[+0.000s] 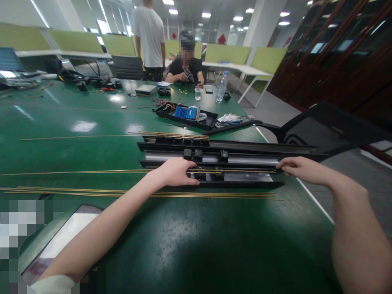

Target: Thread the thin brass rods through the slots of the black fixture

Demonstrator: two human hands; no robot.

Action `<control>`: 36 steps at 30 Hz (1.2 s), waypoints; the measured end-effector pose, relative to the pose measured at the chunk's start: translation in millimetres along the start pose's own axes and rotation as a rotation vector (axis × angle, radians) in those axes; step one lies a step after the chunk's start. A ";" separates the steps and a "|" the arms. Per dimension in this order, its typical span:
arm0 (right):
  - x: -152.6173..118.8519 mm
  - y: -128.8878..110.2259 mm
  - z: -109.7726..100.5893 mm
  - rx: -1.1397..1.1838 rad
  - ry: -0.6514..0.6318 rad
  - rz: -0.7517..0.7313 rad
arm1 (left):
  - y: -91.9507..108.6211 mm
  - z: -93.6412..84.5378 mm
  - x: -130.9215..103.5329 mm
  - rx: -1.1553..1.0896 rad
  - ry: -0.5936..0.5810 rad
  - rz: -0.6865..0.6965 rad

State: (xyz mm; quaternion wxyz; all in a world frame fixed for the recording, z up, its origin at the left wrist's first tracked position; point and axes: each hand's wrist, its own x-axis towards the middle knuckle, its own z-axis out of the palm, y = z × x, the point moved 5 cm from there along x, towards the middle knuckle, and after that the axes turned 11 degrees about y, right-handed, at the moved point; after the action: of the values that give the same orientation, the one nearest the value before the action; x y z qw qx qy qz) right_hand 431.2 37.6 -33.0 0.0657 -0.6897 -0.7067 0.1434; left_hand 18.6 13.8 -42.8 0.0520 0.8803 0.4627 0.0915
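Note:
Several long black channel rails (245, 185) lie side by side across the green table, with small black blocks (224, 155) set in them. Around one black block (201, 173) in the nearest rail, my left hand (175, 171) has its thumb and fingers closed. Thin brass-coloured rods (79, 172) run under that wrist and along this rail. My right hand (296, 169) is at the rails' right end, fingertips pinched together by the rod tips. Whatever is between them is too small to make out.
More brass rods (214, 196) lie in front of the rails. A phone-like device (70, 232) is under my left forearm. Beyond are a black tray (211, 119) with a blue part, gloves (229, 120) and a bottle (222, 86). A black chair (330, 126) stands right; a seated person (186, 65) works opposite.

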 end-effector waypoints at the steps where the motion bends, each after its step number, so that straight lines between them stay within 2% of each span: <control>1: -0.8 -8.3 -3.4 -0.021 0.050 -0.019 | 0.1 0.1 0.1 0.003 0.000 -0.002; 4: -3.2 -42.5 -7.9 -0.081 0.215 -0.159 | 0.6 -0.1 0.3 0.013 0.002 -0.006; 7: -7.1 -82.9 0.5 -0.057 0.360 -0.362 | 0.8 0.0 0.6 0.014 0.001 -0.010; 12: -21.1 -142.9 31.3 0.049 0.400 -0.677 | 1.4 1.9 0.7 0.031 0.020 0.002; 15: -29.1 -164.0 43.2 0.054 0.425 -0.765 | 1.3 2.9 0.5 0.046 0.035 0.011; 23: -32.8 -177.3 58.9 0.039 0.490 -0.805 | 0.2 4.1 2.0 0.049 0.047 -0.016; 36: -30.5 -173.3 58.8 0.038 0.467 -0.756 | 1.4 4.9 3.5 0.054 0.055 -0.014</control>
State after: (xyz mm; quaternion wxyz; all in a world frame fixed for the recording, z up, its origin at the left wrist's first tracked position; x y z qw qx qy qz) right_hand 249.6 -0.6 -34.8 0.2841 -0.3955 -0.8726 -0.0376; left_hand 22.7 15.8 -46.9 0.0162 0.8752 0.4724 0.1028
